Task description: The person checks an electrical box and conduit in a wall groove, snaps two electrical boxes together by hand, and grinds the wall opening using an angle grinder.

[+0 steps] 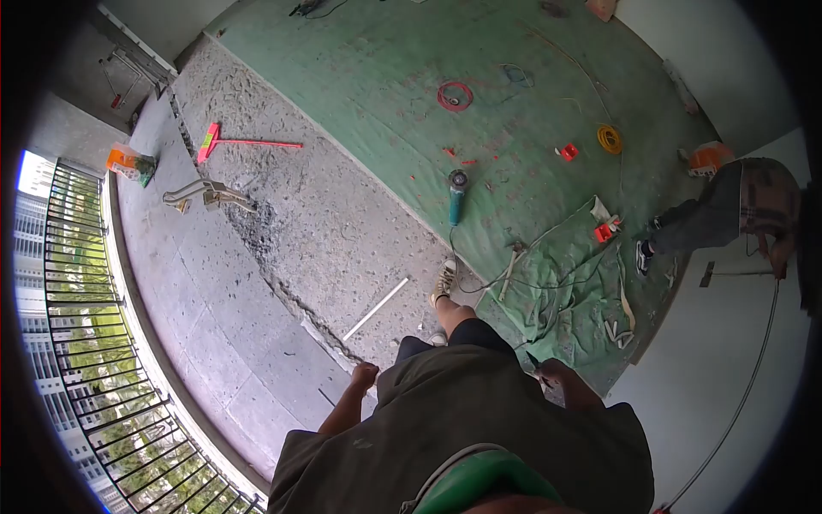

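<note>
Two hands (366,375) (560,374), rough concrete floor (342,223) beside green sheeting (377,94)

Green sheeting (368,94) beside rough concrete (342,231), pale wall (728,68), black railing (81,303)

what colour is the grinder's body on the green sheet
The grinder's body is teal, best seen in the head view.

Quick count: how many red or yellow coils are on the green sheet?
2: a red coil beyond the grinder, and a yellow coil farther right. Others could be hidden under the green sheet.
</note>
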`<state>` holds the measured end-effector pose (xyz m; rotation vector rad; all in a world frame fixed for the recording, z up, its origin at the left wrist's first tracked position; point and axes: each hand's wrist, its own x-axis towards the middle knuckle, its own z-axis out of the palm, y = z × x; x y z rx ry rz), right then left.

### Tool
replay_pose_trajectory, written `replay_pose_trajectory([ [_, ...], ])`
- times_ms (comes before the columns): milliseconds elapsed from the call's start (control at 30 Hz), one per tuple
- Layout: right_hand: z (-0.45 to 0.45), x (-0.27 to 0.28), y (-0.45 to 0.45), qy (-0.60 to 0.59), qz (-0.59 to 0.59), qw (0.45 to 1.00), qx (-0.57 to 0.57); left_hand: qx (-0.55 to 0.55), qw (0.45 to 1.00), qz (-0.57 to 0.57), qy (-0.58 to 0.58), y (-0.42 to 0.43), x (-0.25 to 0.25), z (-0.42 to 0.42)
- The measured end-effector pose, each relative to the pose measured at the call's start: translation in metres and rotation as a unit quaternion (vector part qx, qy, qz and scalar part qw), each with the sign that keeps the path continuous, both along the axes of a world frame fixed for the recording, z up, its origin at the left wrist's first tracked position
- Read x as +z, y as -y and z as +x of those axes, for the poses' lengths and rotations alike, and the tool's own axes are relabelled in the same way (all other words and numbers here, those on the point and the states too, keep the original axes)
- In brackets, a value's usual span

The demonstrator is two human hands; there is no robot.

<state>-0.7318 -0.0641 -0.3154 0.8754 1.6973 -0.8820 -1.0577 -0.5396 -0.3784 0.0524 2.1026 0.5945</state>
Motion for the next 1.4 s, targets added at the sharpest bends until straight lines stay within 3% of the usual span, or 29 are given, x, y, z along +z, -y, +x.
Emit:
replay_pose_trajectory([
  [33, -0.007, -0.013, -0.009, -0.067, 0.015, 0.994, 0.090, 0.037, 0.999, -0.023, 0.031, -0.010, 0.018, -0.011],
  [67, -0.050, 0.014, -0.015, 0.014, 0.049, 0.993, 0.108, 0.052, 0.997, -0.018, 0.054, -0.033, 0.062, -0.029],
  [100, -0.071, 0.007, -0.023, -0.010, 0.055, 0.994, 0.097, -0.135, 0.991, -0.016, 0.011, -0.023, 0.050, -0.049],
  [167, -0.111, 0.015, -0.038, -0.053, 0.072, 0.995, 0.039, -0.471, 0.862, -0.016, -0.186, -0.009, 0.026, -0.089],
  [200, -0.124, -0.005, -0.049, -0.089, 0.071, 0.993, 0.033, -0.339, 0.923, 0.111, -0.143, 0.002, 0.010, -0.117],
  [233, -0.153, 0.009, -0.060, -0.116, 0.073, 0.991, 0.008, -0.503, 0.837, -0.017, -0.216, -0.003, -0.003, -0.141],
  [333, -0.202, -0.018, -0.092, -0.201, 0.152, 0.968, -0.007, -0.500, 0.827, 0.035, -0.255, -0.036, 0.009, -0.219],
  [367, -0.217, -0.014, -0.105, -0.232, 0.176, 0.956, -0.021, -0.465, 0.858, 0.023, -0.216, -0.054, 0.012, -0.244],
  [400, -0.231, -0.006, -0.113, -0.262, 0.199, 0.944, -0.032, -0.397, 0.905, 0.007, -0.156, -0.077, 0.015, -0.266],
  [467, -0.250, 0.010, -0.125, -0.255, 0.200, 0.940, -0.110, -0.150, 0.989, 0.002, -0.010, -0.124, 0.029, -0.304],
  [500, -0.256, 0.022, -0.134, -0.249, 0.195, 0.933, -0.173, -0.027, 0.999, 0.005, 0.037, -0.158, 0.051, -0.317],
  [600, -0.257, 0.038, -0.137, -0.228, 0.227, 0.920, -0.223, 0.054, 0.995, 0.025, 0.084, -0.229, 0.081, -0.353],
  [733, -0.239, 0.037, -0.112, -0.115, 0.225, 0.926, -0.279, -0.022, 0.996, 0.011, 0.081, -0.305, 0.081, -0.404],
  [800, -0.231, 0.039, -0.097, -0.013, 0.137, 0.959, -0.249, -0.041, 0.996, 0.037, 0.064, -0.347, 0.094, -0.423],
  [867, -0.227, 0.034, -0.073, 0.054, 0.101, 0.955, -0.274, -0.070, 0.994, 0.033, 0.077, -0.378, 0.081, -0.462],
  [967, -0.272, 0.102, -0.049, 0.086, 0.110, 0.902, -0.407, -0.122, 0.987, 0.018, 0.106, -0.430, 0.057, -0.530],
  [1133, -0.365, 0.118, -0.029, 0.083, -0.008, 0.871, -0.485, -0.141, 0.982, 0.009, 0.127, -0.482, 0.065, -0.637],
  [1167, -0.368, 0.084, -0.020, 0.125, -0.050, 0.856, -0.498, -0.133, 0.982, 0.015, 0.137, -0.497, 0.065, -0.656],
  [1233, -0.390, 0.077, -0.009, 0.051, -0.133, 0.744, -0.653, -0.176, 0.972, 0.013, 0.156, -0.525, 0.088, -0.687],
  [1333, -0.425, 0.083, -0.010, 0.031, -0.093, 0.688, -0.719, -0.200, 0.966, 0.003, 0.162, -0.557, 0.086, -0.727],
  [1400, -0.432, 0.099, -0.015, 0.031, -0.087, 0.684, -0.724, -0.200, 0.967, -0.001, 0.160, -0.579, 0.084, -0.730],
])
